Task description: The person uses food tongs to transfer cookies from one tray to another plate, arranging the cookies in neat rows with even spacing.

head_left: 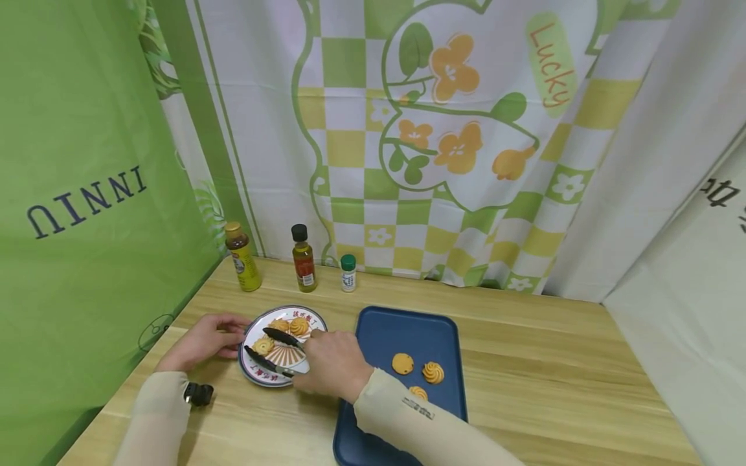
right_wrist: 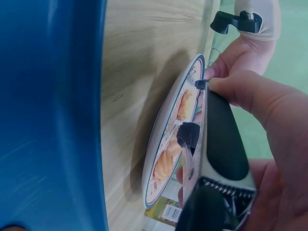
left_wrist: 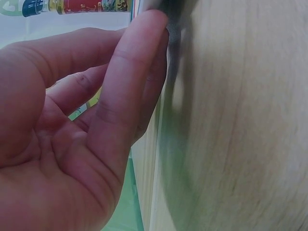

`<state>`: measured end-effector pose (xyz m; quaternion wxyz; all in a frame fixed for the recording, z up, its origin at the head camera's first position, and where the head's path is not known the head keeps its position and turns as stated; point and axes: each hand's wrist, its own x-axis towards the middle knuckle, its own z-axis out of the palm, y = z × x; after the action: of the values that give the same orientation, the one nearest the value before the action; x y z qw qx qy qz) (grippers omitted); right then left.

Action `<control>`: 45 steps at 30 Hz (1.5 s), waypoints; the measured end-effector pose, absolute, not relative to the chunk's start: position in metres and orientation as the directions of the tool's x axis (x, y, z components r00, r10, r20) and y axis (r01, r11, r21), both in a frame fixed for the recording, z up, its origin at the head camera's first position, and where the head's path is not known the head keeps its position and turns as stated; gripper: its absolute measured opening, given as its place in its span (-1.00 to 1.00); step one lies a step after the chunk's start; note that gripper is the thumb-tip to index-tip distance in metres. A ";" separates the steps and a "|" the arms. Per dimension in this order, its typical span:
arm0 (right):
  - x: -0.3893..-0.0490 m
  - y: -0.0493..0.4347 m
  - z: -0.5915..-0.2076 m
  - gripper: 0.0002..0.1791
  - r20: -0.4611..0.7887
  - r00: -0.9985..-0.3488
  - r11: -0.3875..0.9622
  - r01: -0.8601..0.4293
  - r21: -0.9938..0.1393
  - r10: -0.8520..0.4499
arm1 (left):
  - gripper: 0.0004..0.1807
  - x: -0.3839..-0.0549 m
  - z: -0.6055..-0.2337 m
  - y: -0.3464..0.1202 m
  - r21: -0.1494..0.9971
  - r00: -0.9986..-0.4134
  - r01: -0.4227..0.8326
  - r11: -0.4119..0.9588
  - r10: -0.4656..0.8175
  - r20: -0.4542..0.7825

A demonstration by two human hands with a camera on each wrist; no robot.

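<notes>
3 cookies (head_left: 299, 325) were set on the plate (head_left: 287, 355), 3 left on the tray (head_left: 379, 336), spread tongs (head_left: 283, 337) gripped by the right hand (head_left: 335, 366)

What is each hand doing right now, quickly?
Left hand: closed, holding the plate by its edge.
Right hand: closed, holding the tongs, which are spread over the plate.

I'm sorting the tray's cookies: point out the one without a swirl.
The leftmost cookie on the blue tray: its top looks flat, while the rightmost cookie and the partly hidden cookie show swirls.
</notes>
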<state>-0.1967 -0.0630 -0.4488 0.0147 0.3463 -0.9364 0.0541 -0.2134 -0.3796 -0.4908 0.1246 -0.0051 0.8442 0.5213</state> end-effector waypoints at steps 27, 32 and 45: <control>-0.160 -0.001 -0.436 -0.56 0.162 -0.755 0.748 -0.654 -0.113 -0.636 | -0.54 -0.213 -0.488 -0.374 0.878 -0.964 -0.160 0.451 0.118 -0.237; -0.148 0.023 -0.432 -0.51 0.164 -0.771 0.761 -0.635 -0.132 -0.615 | -0.53 -0.214 -0.489 -0.373 0.871 -0.966 -0.153 0.466 0.116 -0.232; -0.125 0.082 -0.430 -0.44 0.199 -0.815 0.803 -0.575 -0.158 -0.545 | -0.52 -0.216 -0.492 -0.380 0.857 -0.966 -0.151 0.492 0.112 -0.234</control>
<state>-0.1246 0.0819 -0.4295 0.0721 0.2956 -0.9467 0.1057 -0.2160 -0.3801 -0.4921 0.1306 -0.0113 0.8539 0.5036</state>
